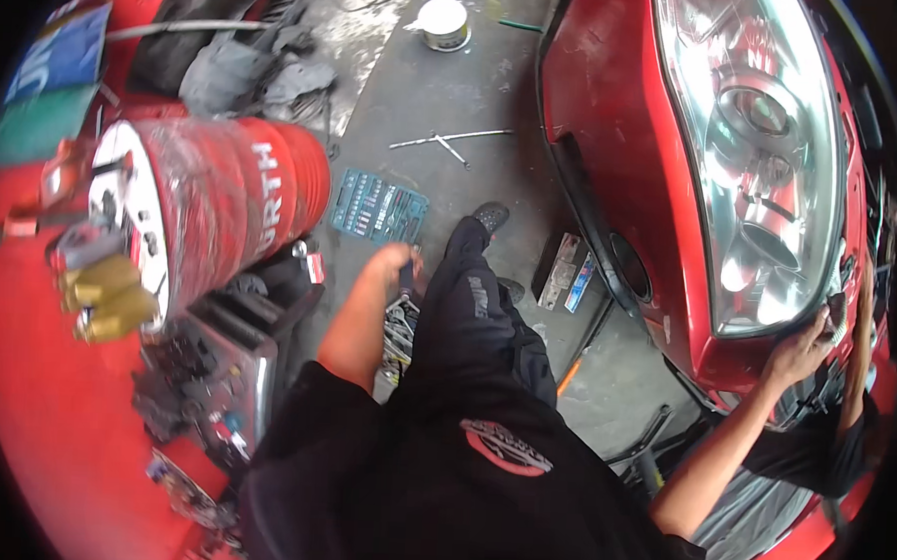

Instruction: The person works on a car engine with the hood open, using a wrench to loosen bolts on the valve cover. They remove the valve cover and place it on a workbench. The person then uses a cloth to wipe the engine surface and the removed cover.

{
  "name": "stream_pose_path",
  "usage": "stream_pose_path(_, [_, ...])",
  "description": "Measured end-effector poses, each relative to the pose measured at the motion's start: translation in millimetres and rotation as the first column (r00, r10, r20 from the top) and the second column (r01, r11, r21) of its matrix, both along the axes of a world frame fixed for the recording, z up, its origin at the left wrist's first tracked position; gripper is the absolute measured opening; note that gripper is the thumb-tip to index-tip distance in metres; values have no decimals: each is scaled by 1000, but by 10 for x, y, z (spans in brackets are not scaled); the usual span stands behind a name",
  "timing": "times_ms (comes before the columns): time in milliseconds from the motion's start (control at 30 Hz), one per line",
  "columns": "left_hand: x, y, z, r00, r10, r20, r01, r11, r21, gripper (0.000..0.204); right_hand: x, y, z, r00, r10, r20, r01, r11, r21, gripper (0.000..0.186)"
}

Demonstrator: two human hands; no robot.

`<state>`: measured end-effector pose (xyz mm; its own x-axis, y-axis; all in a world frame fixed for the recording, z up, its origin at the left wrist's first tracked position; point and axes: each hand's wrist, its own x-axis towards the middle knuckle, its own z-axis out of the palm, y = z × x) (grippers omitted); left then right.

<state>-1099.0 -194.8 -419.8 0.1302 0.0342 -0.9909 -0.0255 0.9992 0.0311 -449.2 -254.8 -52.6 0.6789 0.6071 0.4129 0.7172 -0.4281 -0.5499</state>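
Note:
Beside my left thigh, my left hand [401, 262] hangs closed around a dark handle [407, 276]; the rest of that tool is hard to make out. Out to the right, my right hand [799, 347] reaches to the near corner of a large clear headlight [760, 143] in a red car front. Its fingers are bent at the lamp's edge, by a small crumpled pale and dark piece [836, 302]; what they grip is unclear. Just beyond, another person's forearm [859, 343] reaches into the same area.
A teal socket set case [380, 207] lies open on the floor, near crossed metal bars [445, 142] and a white tub [444, 24]. To the left stand a red drum [232, 186] and a metal box [240, 356]. A small box [566, 272] sits beside the bumper [596, 226].

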Motion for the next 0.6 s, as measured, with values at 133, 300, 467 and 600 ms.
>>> stream_pose_path(133, [83,-81,-633,992,-73,-104,58,988,-146,12,135,-257,15,941,73,332,-10,982,-187,43])
stream_pose_path(300, [-479,692,-1377,956,-293,-3,291,952,98,17,-98,-144,110,969,-55,239,72,995,-62,46])
stream_pose_path(467, [-1501,1603,-1937,100,-599,-794,982,-71,177,28,-512,19,179,948,-215,233,242,966,-92,47])
stream_pose_path(600, [-1536,1873,-1826,285,-716,-637,955,155,254,28,-645,99,149,965,-189,183,187,982,31,51])
